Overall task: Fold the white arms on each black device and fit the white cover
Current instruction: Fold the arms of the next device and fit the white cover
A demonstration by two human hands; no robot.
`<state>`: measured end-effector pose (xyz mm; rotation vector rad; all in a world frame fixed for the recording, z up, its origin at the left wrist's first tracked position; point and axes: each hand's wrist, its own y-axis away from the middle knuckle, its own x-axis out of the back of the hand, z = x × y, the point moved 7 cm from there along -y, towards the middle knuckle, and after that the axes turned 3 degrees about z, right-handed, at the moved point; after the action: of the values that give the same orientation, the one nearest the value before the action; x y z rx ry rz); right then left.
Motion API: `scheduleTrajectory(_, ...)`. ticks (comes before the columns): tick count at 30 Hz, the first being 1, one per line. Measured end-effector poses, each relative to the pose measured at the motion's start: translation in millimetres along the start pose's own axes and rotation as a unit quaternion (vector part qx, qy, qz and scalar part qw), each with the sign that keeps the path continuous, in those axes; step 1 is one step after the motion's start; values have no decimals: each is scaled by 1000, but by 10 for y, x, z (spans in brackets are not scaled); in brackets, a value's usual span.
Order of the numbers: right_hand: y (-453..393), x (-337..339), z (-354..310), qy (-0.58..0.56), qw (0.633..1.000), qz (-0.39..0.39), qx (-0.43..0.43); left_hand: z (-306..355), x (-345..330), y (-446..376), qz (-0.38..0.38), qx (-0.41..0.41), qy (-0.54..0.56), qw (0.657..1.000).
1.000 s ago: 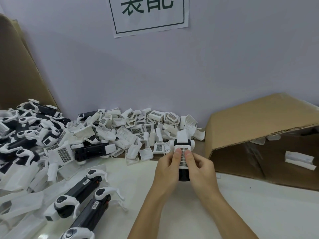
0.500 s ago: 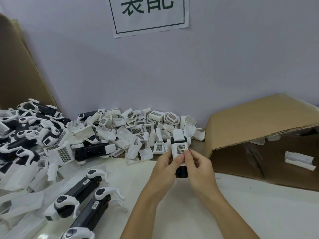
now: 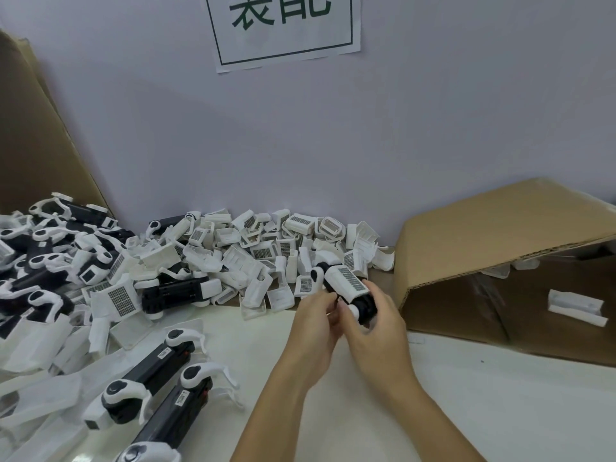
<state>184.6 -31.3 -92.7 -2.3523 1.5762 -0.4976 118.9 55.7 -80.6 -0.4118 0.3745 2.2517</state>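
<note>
I hold one black device [image 3: 365, 306] above the middle of the table, tilted so its top points up and left. A white cover [image 3: 345, 281] with a dotted grid panel sits over its upper end. My right hand [image 3: 376, 323] grips the black lower body. My left hand [image 3: 316, 323] has curled fingers against the device's left side, pinching at its lower edge. Two more black devices [image 3: 151, 371] with white arms spread lie on the table at the lower left.
A heap of loose white covers [image 3: 266, 248] lies along the wall. More black devices [image 3: 43, 261] pile up at the left. A cardboard box [image 3: 500, 235] lies open on its side at the right, with white pieces [image 3: 575, 306] inside.
The device was upright with both thumbs on the cover's grid. It now leans to the left, my right hand has shifted down to the black body, and my left has slid to its side.
</note>
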Motion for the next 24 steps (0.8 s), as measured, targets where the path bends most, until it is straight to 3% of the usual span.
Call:
scheduleTrajectory(3,-56,62,35,-44,999,5,-31,136,43,31,41,-39,-85,995)
scheduleTrajectory(6,-88,166,115,-83,992,16,-98,289,275,64,149,-104,-170,969)
scheduleTrajectory(9,-94,185,168,-153,977,-10,-147,444,503,119,238,-179,-189,936)
scheduleTrajectory(11,-83,144,160,-213,962,-37,-164,435,499,91,206,-178,-166,948)
scheduleTrajectory(15,-66,79,137,-259,947,-84,-173,296,360,-5,75,-97,-95,988)
scheduleTrajectory(21,-54,31,160,-218,946,-103,-219,385,414,16,73,-96,-101,988)
scheduleTrajectory(24,-24,22,162,-270,910,-99,-297,435,406,29,41,-118,-130,984)
